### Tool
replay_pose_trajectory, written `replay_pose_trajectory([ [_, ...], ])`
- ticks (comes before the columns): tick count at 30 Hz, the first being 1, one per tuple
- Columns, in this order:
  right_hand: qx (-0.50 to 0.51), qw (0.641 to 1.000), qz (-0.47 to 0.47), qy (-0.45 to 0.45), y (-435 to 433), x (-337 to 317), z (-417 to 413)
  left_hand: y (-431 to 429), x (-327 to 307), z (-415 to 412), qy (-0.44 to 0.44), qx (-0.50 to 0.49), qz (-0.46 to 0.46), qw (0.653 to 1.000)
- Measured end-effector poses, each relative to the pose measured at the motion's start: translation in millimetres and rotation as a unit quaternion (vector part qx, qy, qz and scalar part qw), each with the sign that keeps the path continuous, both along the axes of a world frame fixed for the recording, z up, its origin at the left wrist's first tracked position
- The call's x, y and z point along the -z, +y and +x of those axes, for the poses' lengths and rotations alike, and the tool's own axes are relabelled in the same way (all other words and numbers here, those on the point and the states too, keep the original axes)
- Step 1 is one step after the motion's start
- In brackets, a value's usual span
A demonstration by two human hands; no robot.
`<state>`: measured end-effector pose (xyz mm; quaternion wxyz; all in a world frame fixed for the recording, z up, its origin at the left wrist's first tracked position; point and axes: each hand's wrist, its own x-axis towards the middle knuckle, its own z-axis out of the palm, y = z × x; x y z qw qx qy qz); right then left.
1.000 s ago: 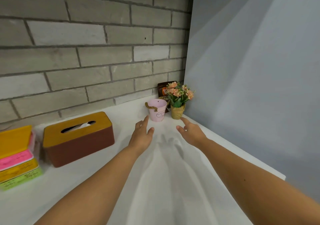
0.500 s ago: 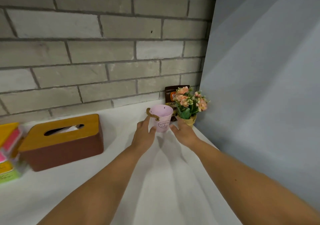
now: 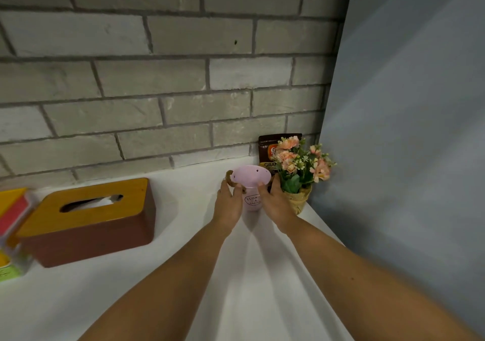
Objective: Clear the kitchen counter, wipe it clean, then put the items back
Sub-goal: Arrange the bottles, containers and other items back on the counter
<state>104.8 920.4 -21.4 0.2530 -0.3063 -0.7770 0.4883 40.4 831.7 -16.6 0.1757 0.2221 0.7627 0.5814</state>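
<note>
Pink pot stands near the back right corner of the white table, close to the gray brick wall. The table's right edge runs along a plain blue-gray wall. A wide bare patch of table lies in front of the pot, between the two arms. The pot's mouth faces up, and it looks empty inside. A brown rope loop hangs at its left rim.

Just to the right of it stands a small flower pot with pink flowers and green leaves in it. A dark brown bag leans on the bricks behind them. Far to the left sits a brown tissue box with a white tissue poking from its slot. Bright boxes are stacked at the left edge.

The left hand holds the pot's left side. The right hand holds its right side. The pot is squeezed between both hands, with the thumbs near its rim.
</note>
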Motion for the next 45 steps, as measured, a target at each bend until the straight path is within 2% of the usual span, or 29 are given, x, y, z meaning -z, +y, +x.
replay_pose_trajectory([
  [4, 0.006, 1.000, -0.002, -0.005, 4.3, 5.3, -4.4, 4.5, 4.4, -4.1, -0.083, 0.008, 0.041, 0.996],
  [13, 0.007, 0.998, -0.036, 0.051, -4.8, 6.1, -3.8, 2.6, 15.9, -14.4, -0.143, -0.009, 0.090, 0.986],
  [19, -0.012, 0.993, -0.106, 0.060, -21.4, 9.8, -17.1, -17.2, 19.8, -23.2, -0.130, -0.083, 0.135, 0.979],
  [26, -0.066, 0.989, -0.117, 0.066, -55.9, 10.0, -43.3, -50.5, 23.6, -42.4, -0.077, -0.156, 0.161, 0.972],
  [33, -0.100, 0.986, -0.109, 0.074, -70.4, 12.2, -66.5, -71.7, 20.9, -55.0, -0.052, -0.148, 0.181, 0.971],
  [39, -0.122, 0.987, -0.103, 0.037, -70.7, 13.1, -74.7, -75.2, 28.2, -60.9, -0.035, -0.145, 0.198, 0.969],
  [45, -0.128, 0.981, -0.146, 0.003, -66.8, 14.3, -74.5, -71.1, 34.2, -65.7, -0.018, -0.125, 0.200, 0.972],
])
